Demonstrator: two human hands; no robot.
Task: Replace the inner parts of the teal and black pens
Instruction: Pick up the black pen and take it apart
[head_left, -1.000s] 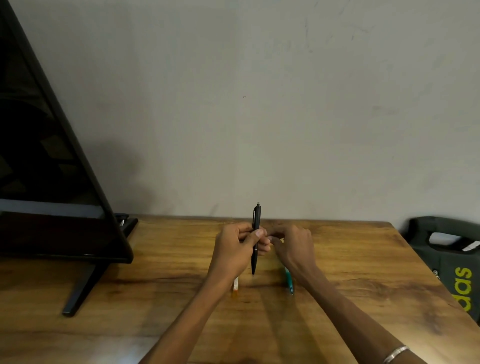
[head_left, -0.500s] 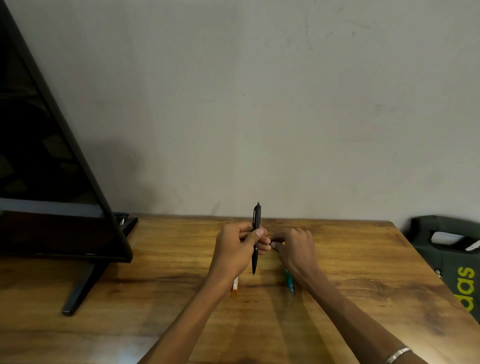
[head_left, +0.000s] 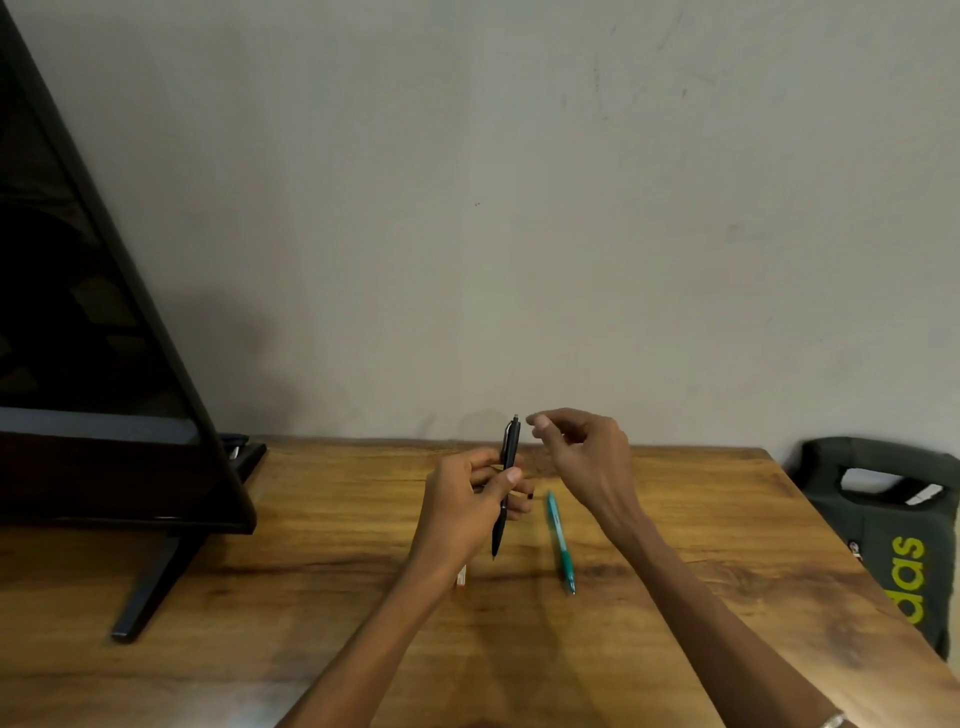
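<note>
My left hand (head_left: 462, 512) holds the black pen (head_left: 506, 483) upright above the wooden table (head_left: 311, 597), clicker end up and tip pointing down. My right hand (head_left: 584, 457) hovers just right of the pen's top, thumb and forefinger close together near the clicker; nothing shows between them. The teal pen (head_left: 560, 543) lies flat on the table below my right hand, tip toward me. A small white and orange piece (head_left: 461, 576) peeks out from under my left wrist.
A black monitor (head_left: 93, 374) on a slanted stand (head_left: 150, 587) fills the left side. A dark green bag with yellow lettering (head_left: 893, 540) sits past the table's right edge. A plain wall stands right behind the table.
My right hand has let go of the black pen's middle and risen up to its top, which uncovers the teal pen on the table. My left hand keeps its grip.
</note>
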